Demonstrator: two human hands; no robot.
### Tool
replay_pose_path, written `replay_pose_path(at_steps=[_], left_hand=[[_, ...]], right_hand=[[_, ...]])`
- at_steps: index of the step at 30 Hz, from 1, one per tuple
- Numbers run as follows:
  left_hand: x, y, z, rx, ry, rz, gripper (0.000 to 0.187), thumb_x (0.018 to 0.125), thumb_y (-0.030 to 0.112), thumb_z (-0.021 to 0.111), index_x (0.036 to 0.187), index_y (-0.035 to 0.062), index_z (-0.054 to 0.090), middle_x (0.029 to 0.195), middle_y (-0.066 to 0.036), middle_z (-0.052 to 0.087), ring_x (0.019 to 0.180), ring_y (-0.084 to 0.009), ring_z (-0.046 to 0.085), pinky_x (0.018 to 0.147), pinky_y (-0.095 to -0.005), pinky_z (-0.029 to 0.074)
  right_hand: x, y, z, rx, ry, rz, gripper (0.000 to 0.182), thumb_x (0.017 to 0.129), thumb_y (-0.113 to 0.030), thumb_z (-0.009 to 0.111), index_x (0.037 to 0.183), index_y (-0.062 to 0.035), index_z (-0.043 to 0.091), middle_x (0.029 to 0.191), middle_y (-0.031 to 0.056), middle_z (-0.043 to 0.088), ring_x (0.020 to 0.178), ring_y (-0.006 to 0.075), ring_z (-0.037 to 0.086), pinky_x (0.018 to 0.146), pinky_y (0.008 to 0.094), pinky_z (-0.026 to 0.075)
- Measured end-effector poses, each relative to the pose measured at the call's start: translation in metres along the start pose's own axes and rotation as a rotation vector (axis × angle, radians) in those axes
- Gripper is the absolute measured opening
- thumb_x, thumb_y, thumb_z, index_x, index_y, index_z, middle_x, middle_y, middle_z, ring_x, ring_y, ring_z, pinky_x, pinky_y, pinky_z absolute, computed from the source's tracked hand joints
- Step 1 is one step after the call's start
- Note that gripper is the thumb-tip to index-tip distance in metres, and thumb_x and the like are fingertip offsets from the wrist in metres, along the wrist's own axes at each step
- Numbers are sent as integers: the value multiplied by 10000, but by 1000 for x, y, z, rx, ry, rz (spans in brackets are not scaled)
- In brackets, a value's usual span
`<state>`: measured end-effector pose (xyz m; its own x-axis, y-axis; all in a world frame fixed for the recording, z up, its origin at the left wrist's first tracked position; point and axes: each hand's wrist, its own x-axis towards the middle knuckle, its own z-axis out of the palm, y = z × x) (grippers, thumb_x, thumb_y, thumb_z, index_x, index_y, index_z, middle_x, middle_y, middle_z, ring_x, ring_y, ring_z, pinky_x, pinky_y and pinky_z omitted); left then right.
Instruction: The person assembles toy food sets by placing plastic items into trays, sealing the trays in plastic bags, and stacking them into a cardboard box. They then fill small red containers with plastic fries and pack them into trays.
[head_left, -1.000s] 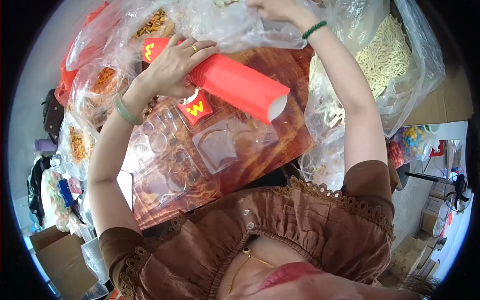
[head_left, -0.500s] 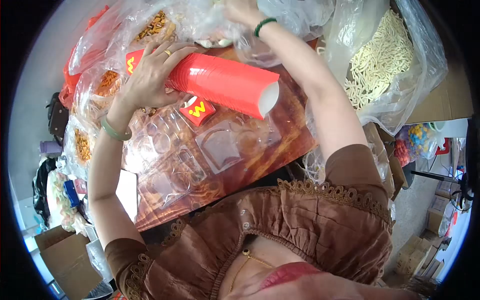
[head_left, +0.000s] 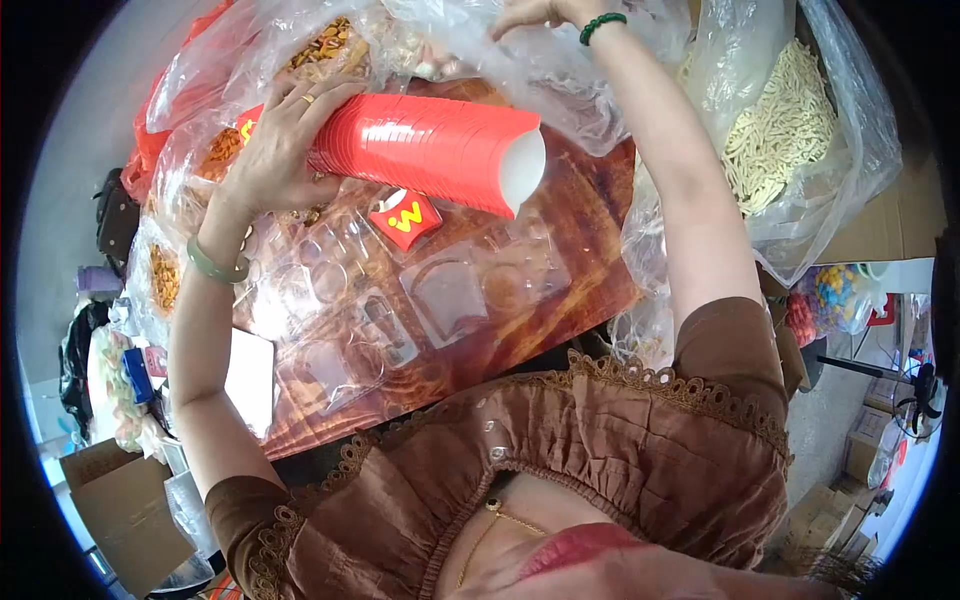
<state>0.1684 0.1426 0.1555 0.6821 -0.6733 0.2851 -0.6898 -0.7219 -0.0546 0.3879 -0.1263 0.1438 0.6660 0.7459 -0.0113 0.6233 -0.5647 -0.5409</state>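
A long stack of nested red cartons (head_left: 420,145) lies slanted above the table, its white hollow end facing right. My left hand (head_left: 275,145) is wrapped round the left part of this stack. One small red carton with a yellow mark (head_left: 406,218) rests on the table just below the stack. At the top edge my right hand (head_left: 545,14) is over a clear plastic bag (head_left: 570,85), its visible fingers stretched out and apart; part of it is cut off by the frame. Clear plastic trays (head_left: 450,295) lie on the brown table.
Bags of orange-brown pieces (head_left: 325,50) line the left and upper left. A big clear bag of pale stick-like pieces (head_left: 780,140) stands at the right in a cardboard box (head_left: 890,215). A white flat item (head_left: 252,380) lies at the table's left edge (head_left: 300,435).
My right hand has moved right, and the clear bag beneath it has shifted. My left hand and the red stack have moved slightly left. The view has also shifted a little.
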Motion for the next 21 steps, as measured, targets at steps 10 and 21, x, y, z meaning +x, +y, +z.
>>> replay_pose_path(at_steps=[10, 21], left_hand=[[49, 0, 33, -15, 59, -114, 797, 601, 263, 749, 1308, 31, 464, 1151, -202, 608, 1126, -369, 546, 1009, -491, 372], [129, -37, 137, -138, -242, -315, 895, 627, 395, 750, 1376, 47, 408, 1075, -240, 643, 1028, -372, 618, 905, -455, 472]], right_hand=[[-50, 5, 143, -256, 428, -335, 405, 896, -330, 558, 1196, -58, 541, 1202, 216, 578, 1123, 346, 561, 962, 459, 450], [-88, 114, 127, -428, 244, 21, 619, 825, -433, 631, 1329, -99, 496, 1331, 198, 516, 1230, 334, 492, 988, 418, 449]])
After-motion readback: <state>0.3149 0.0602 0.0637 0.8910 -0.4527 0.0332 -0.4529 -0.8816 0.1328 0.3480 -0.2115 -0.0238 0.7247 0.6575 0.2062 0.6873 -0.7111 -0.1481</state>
